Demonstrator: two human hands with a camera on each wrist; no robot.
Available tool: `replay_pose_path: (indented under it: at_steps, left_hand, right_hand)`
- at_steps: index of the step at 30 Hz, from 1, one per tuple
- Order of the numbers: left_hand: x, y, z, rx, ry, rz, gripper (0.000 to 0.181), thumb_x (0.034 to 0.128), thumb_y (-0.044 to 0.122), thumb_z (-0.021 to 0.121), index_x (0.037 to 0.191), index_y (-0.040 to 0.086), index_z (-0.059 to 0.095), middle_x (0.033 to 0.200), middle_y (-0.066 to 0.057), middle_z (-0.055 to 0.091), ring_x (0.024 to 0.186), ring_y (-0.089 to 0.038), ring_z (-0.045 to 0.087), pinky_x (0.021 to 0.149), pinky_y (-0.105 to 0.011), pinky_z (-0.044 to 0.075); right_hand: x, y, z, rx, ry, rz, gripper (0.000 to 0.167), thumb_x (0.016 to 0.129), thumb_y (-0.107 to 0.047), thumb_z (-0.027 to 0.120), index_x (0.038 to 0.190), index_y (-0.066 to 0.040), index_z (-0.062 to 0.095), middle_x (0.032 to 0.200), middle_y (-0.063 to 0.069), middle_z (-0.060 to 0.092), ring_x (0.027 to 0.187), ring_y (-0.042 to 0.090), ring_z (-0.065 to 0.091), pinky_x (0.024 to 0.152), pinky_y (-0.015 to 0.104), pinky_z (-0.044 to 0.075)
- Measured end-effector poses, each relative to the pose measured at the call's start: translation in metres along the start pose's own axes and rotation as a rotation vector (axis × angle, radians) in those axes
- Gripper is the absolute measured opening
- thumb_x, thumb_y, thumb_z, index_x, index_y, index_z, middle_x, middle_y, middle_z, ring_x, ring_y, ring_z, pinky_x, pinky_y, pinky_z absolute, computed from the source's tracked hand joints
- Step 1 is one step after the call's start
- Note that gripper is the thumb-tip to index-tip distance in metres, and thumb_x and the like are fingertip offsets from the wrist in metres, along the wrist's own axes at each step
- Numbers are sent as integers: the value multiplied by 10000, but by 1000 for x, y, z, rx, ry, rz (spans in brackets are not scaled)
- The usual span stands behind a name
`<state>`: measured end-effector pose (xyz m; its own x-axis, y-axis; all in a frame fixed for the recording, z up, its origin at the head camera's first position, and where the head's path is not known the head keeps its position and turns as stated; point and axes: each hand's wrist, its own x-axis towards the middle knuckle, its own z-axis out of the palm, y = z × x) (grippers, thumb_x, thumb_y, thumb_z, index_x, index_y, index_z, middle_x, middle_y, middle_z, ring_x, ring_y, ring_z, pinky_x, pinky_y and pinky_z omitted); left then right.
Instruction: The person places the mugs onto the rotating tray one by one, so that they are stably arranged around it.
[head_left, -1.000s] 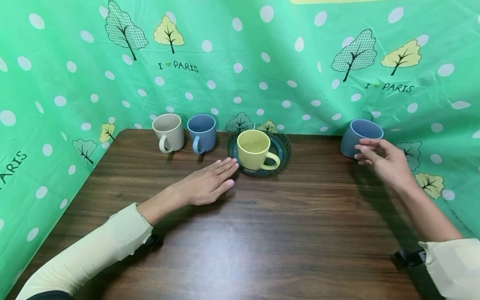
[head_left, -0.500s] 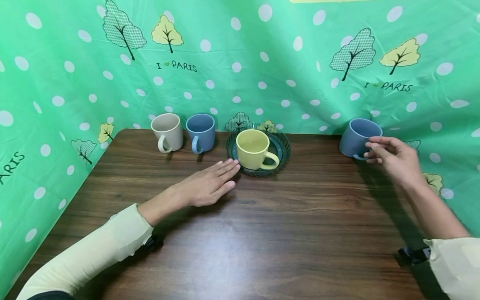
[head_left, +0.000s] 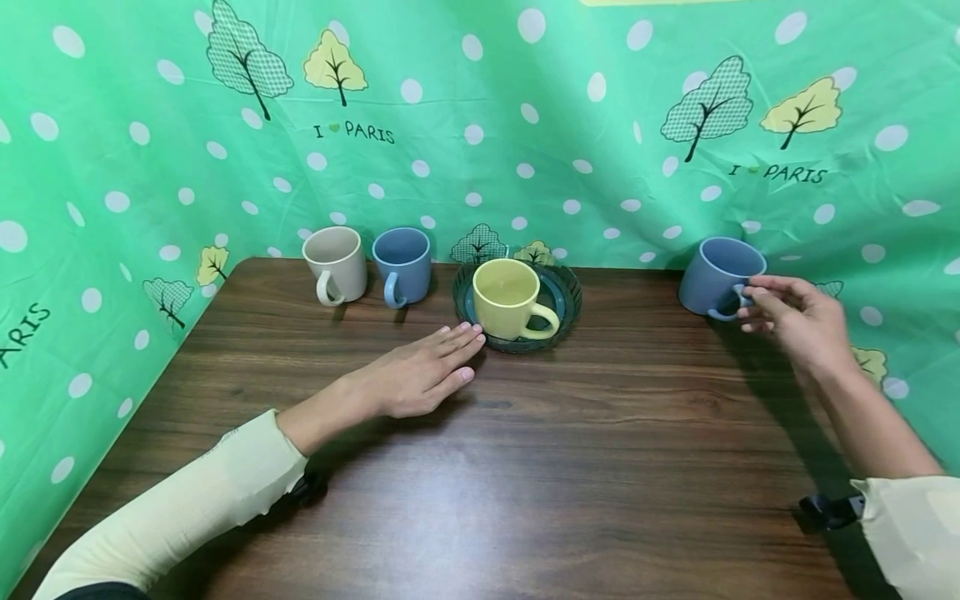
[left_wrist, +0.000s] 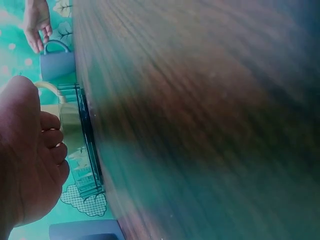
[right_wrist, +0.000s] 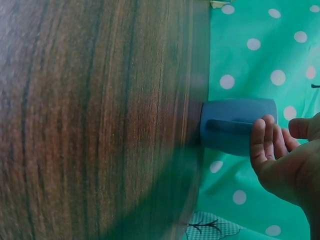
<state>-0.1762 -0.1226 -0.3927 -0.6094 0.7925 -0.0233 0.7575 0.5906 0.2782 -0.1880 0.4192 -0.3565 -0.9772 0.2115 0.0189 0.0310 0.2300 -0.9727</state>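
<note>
In the head view, my left hand (head_left: 420,371) lies palm down with straight fingers. Its fingertips are at the near left edge of a clear glass dish (head_left: 567,312); whether they touch it I cannot tell. A yellow mug (head_left: 504,308) stands upright in that dish, handle to the right. On the right, my right hand (head_left: 802,321) is beside the handle of a blue mug (head_left: 708,283) that stands upright on the table. Its fingers are loosely bent, thumb apart from them in the right wrist view, and contact with the handle (right_wrist: 230,126) is unclear.
A white mug (head_left: 347,271) and a second blue mug (head_left: 411,275) stand side by side left of the dish, near the back edge of the dark wooden table (head_left: 480,492). Behind them hangs a green dotted cloth (head_left: 450,175), which also runs along both sides.
My right hand has drawn back to the right from the blue mug's body, so the handle now shows. The mug stands in place. My left hand has barely shifted.
</note>
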Motion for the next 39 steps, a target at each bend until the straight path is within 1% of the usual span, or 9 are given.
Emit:
replay_pose_path:
  at_steps: [9,15,19,21,25,27,32,35,39]
  left_hand:
    - [0,3,2,2,-7,18,633,1248,381,333,1769,21,295,1881,-155,219,1778,-326,175,1471,-506,169]
    - [1,4,2,-2,-13,20,632,1248,380,336,1771,27,293,1882,-150,220,1779,-314,171,1472,-497,166]
    - [2,4,2,-2,-11,25,631,1248,378,338,1767,20,303,1879,-153,230,1777,-315,180,1472,-496,168]
    - [2,3,2,-3,-12,25,631,1248,378,338,1766,19,304,1879,-154,230,1777,-315,180,1472,-496,168]
    - [1,4,2,-4,-17,20,632,1249,382,333,1769,24,296,1881,-151,220,1778,-312,172,1472,-495,165]
    - [2,4,2,-7,-19,18,633,1249,381,332,1769,23,295,1881,-153,218,1778,-313,170,1472,-496,164]
    - [2,3,2,-5,-17,14,634,1249,381,329,1767,17,296,1877,-162,225,1776,-323,178,1470,-501,166]
    - [3,3,3,-5,-15,9,635,1248,383,330,1766,17,297,1876,-164,228,1776,-325,184,1470,-501,168]
    - [2,2,4,-4,-13,1,636,1248,384,334,1767,19,295,1876,-166,228,1775,-324,187,1470,-499,169]
  right_hand:
    - [1,-1,0,-49,29,19,174,1159,-251,644,1325,-198,655,1020,-218,739,820,-17,748,685,163,645]
    - [2,2,-2,-50,34,30,156,1160,-242,642,1309,-197,655,1007,-196,718,803,-18,747,673,162,644]
    - [3,4,-4,-58,24,46,138,1163,-226,639,1297,-200,659,993,-202,719,794,-10,745,666,171,645]
    - [3,6,-4,-96,15,60,130,1164,-249,639,1290,-224,656,995,-224,712,800,-14,740,675,175,648]
    - [4,10,-4,-128,-12,94,120,1159,-277,652,1277,-274,630,1030,-248,692,816,-22,736,703,185,658]
    - [4,12,-5,-95,-29,109,126,1154,-266,662,1271,-270,616,1024,-243,701,816,-18,744,706,189,662]
    - [5,16,-6,22,-94,131,154,1161,-252,648,1281,-181,583,969,-208,760,823,2,764,713,198,667]
    - [6,17,-5,22,-136,133,201,1171,-311,616,1303,-165,574,998,-221,766,861,-8,764,740,196,670]
    - [7,21,-2,85,-195,129,270,1172,-364,584,1330,-145,589,1066,-201,768,922,3,776,776,201,674]
